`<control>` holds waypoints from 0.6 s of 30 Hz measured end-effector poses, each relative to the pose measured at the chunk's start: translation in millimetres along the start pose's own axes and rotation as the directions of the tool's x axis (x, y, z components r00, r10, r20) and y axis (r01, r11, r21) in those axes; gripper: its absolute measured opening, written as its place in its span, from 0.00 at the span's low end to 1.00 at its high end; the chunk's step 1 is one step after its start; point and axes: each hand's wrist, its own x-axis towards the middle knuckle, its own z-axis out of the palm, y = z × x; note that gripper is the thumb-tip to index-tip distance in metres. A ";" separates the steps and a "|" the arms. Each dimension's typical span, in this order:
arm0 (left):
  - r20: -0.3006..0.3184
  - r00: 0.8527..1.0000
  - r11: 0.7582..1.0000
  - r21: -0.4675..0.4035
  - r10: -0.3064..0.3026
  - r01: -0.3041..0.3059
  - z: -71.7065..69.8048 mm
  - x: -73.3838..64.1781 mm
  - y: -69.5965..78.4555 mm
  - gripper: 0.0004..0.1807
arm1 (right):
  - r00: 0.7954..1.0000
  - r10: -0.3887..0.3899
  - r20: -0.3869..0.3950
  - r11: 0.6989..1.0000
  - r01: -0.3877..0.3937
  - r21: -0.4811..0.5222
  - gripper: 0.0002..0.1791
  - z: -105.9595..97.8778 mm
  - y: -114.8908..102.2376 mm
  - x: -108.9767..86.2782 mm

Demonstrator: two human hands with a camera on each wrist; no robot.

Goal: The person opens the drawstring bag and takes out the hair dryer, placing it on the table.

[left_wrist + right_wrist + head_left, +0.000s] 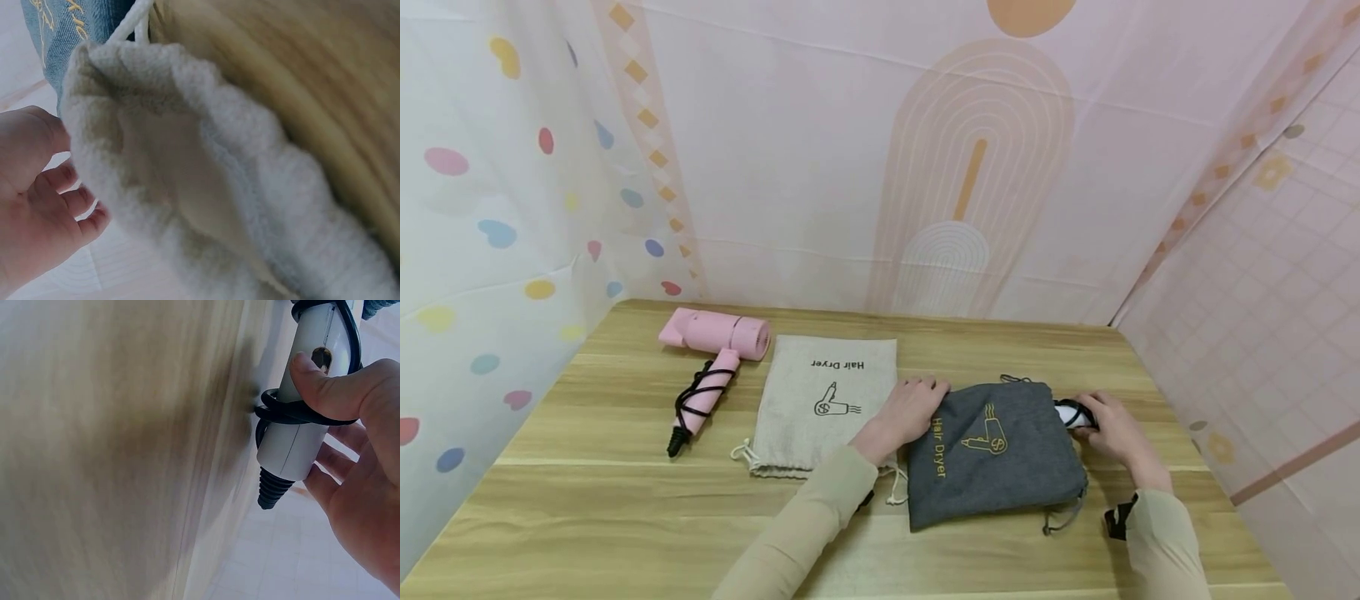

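A dark grey drawstring bag (1015, 467), printed "Hair Dryer" in yellow, lies at the centre right of the table, bulging. From its right end sticks out a white hair dryer handle (287, 447) wound with black cord; the rest is inside. My right hand (1108, 429) grips this handle, the thumb across it. At the bag's far left corner, my left hand (910, 410) holds the edge with bent fingers; the exact contact is partly hidden. Beneath the left forearm lies a flat beige drawstring bag (793, 417); its gathered mouth (294, 181) fills the left wrist view.
A pink hair dryer (715, 333), its handle wrapped in black cord, lies at the left of the table. The wooden tabletop (595, 508) is bounded by patterned cloth walls at the back and both sides. White cord ends (897, 487) hang beside the beige bag.
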 end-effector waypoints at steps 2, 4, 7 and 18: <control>-0.004 1.000 1.000 0.006 -0.002 0.002 -1.8 -0.8 -0.4 0.17 | 1.000 0.002 -0.003 1.000 -0.002 0.004 0.23 -0.4 0.1 -0.1; -0.003 1.000 1.000 0.012 -0.005 0.005 -3.1 -0.6 -0.6 0.17 | 1.000 0.001 -0.008 1.000 -0.001 0.003 0.23 -1.2 0.9 -0.2; 0.002 1.000 1.000 0.024 -0.008 0.008 -5.4 -0.6 -0.4 0.18 | 1.000 -0.010 -0.028 1.000 0.010 0.000 0.23 -1.8 3.4 -1.4; -0.007 1.000 1.000 0.002 -0.027 0.027 -9.6 -4.1 -6.6 0.20 | 0.992 -0.031 -0.121 0.999 0.029 -0.013 0.21 -4.1 11.8 -9.8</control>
